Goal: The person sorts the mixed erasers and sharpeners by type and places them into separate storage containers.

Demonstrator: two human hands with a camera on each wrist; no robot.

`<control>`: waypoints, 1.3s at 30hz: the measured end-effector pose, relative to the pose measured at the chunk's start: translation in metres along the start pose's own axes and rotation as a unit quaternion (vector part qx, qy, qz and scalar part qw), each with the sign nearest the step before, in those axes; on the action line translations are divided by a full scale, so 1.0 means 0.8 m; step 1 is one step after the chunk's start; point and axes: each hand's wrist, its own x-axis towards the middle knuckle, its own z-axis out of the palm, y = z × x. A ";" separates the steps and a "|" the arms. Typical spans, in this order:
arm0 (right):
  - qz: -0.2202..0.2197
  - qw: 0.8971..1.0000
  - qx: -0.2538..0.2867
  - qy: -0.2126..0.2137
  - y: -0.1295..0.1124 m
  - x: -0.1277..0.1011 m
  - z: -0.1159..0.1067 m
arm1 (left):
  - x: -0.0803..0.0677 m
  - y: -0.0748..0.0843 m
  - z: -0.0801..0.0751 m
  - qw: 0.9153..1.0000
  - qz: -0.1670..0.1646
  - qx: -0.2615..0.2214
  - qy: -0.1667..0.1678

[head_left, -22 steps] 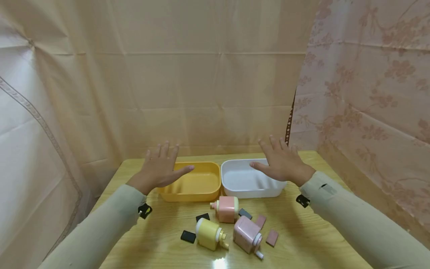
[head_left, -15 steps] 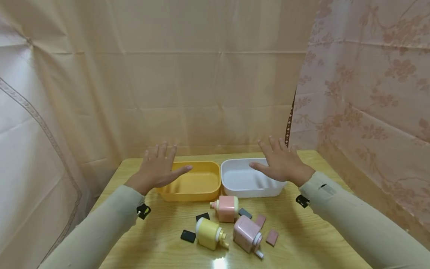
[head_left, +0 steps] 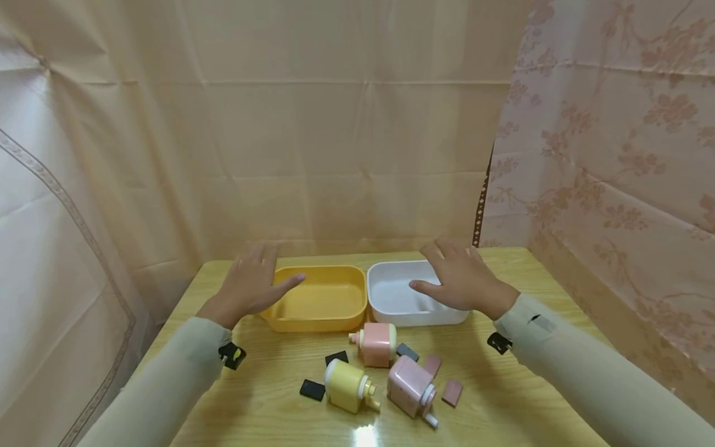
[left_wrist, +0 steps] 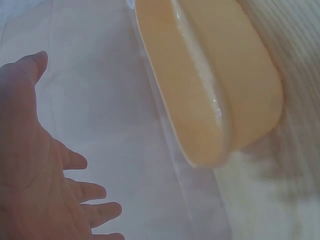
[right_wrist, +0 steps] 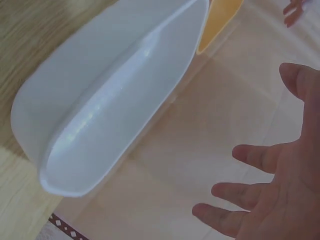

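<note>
Overhead, both hands spread flat, fingers apart and holding nothing. Left hand [head_left: 249, 287] hovering at the outer end of the yellow tub [head_left: 316, 298], thumb reaching over its rim; from the wrist view [left_wrist: 35, 170] palm open, tub [left_wrist: 215, 90] lying ahead and to the thumb side, apparently not touching, though contact hard to judge. Right hand [head_left: 458, 279] mirrored over the outer end of the white tub [head_left: 410, 298], thumb over the basin; seen from the wrist [right_wrist: 280, 190], fingers loose, tub [right_wrist: 115, 90] off toward the thumb, a gap showing between. Tubs side by side, touching or nearly so, long axes running across, from one hand toward the other. Nearer the body, behind both wrists, on the worktop [head_left: 503, 385]: three small crank sharpeners, yellow [head_left: 347, 386], peach [head_left: 375, 345], pink [head_left: 412, 389], with dark and pink flat pieces scattered among them. Undersides of palms hidden overhead; far tub rims partly covered by fingers.
</note>
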 end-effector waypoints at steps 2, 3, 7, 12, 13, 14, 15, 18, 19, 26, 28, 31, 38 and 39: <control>-0.014 1.000 -0.002 0.008 -0.004 -0.001 0.004 | -0.003 -0.006 0.004 1.000 -0.004 -0.008 0.001; -0.019 1.000 -0.001 0.011 -0.006 -0.001 0.005 | -0.004 -0.009 0.005 1.000 -0.005 -0.011 -0.003; -0.037 0.999 0.007 0.016 -0.013 -0.002 0.010 | -0.010 -0.020 0.015 0.999 -0.025 -0.044 -0.021; -0.048 0.999 0.022 0.000 -0.025 -0.002 0.014 | -0.017 -0.031 0.034 0.994 -0.049 -0.091 -0.038; -0.052 0.998 0.023 -0.001 -0.027 -0.003 0.015 | -0.018 -0.032 0.037 0.992 -0.052 -0.102 -0.042; -0.055 0.998 0.024 -0.004 -0.029 -0.003 0.016 | -0.019 -0.033 0.041 0.991 -0.056 -0.113 -0.046; -0.061 0.998 0.024 -0.004 -0.032 -0.004 0.016 | -0.021 -0.034 0.044 0.989 -0.058 -0.125 -0.051; -0.081 0.996 0.026 -0.005 -0.039 -0.005 0.019 | -0.024 -0.034 0.051 0.984 -0.069 -0.154 -0.063; -0.085 0.996 0.028 -0.008 -0.042 -0.006 0.019 | -0.025 -0.034 0.054 0.982 -0.073 -0.162 -0.067; -0.084 0.994 0.044 -0.052 -0.056 -0.007 0.023 | -0.028 -0.034 0.068 0.971 -0.093 -0.204 -0.076; -0.089 0.993 0.045 -0.057 -0.058 -0.007 0.025 | -0.028 -0.034 0.072 0.969 -0.095 -0.212 -0.078; -0.097 0.992 0.051 -0.061 -0.061 -0.009 0.028 | -0.029 -0.035 0.076 0.967 -0.097 -0.221 -0.078; -0.100 0.990 0.064 -0.071 -0.067 -0.013 0.035 | -0.028 -0.037 0.083 0.966 -0.094 -0.229 -0.069; -0.102 0.990 0.068 -0.073 -0.067 -0.013 0.036 | -0.028 -0.037 0.085 0.966 -0.095 -0.232 -0.067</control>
